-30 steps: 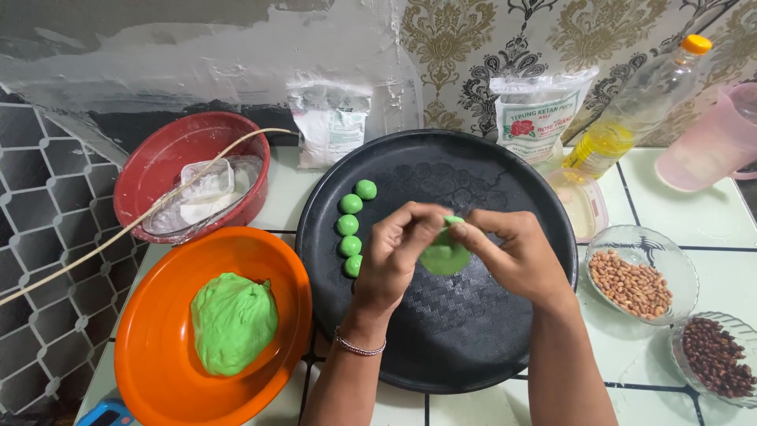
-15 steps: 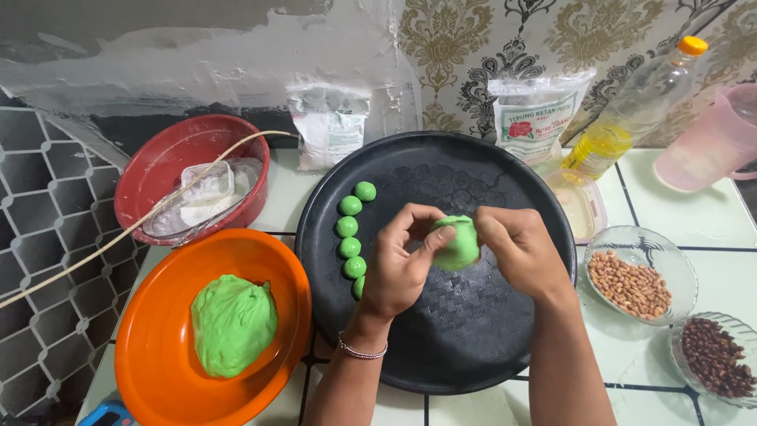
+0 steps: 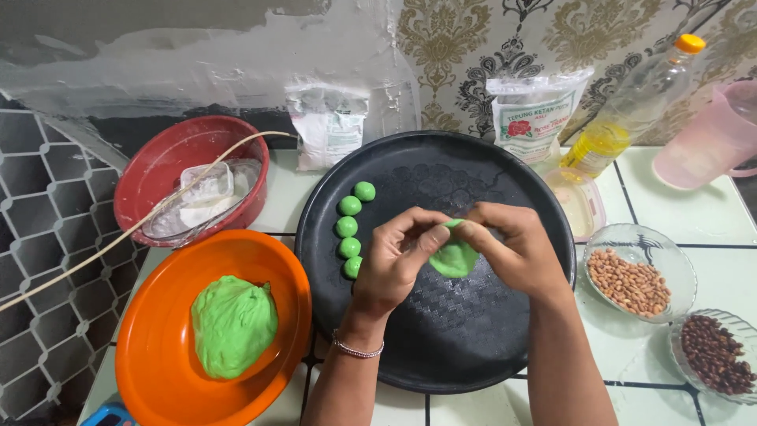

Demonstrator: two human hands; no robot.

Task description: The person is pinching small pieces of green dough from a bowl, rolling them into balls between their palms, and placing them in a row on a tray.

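My left hand and my right hand meet over the black round tray, both pinching a flattened piece of green dough between fingers and thumbs. Several small green dough balls lie in a curved row on the tray's left side, just left of my left hand. A large lump of green dough rests in the orange bowl at the lower left.
A red bowl holding a glass dish and plastic tub sits at the back left. Two flour bags, an oil bottle and a pink jug stand behind. Glass dishes of peanuts and dark beans are on the right.
Both hands have kept working the green piece over the tray; it has turned from held upright to lying flatter between the fingers. The dough balls and bowls have not moved.
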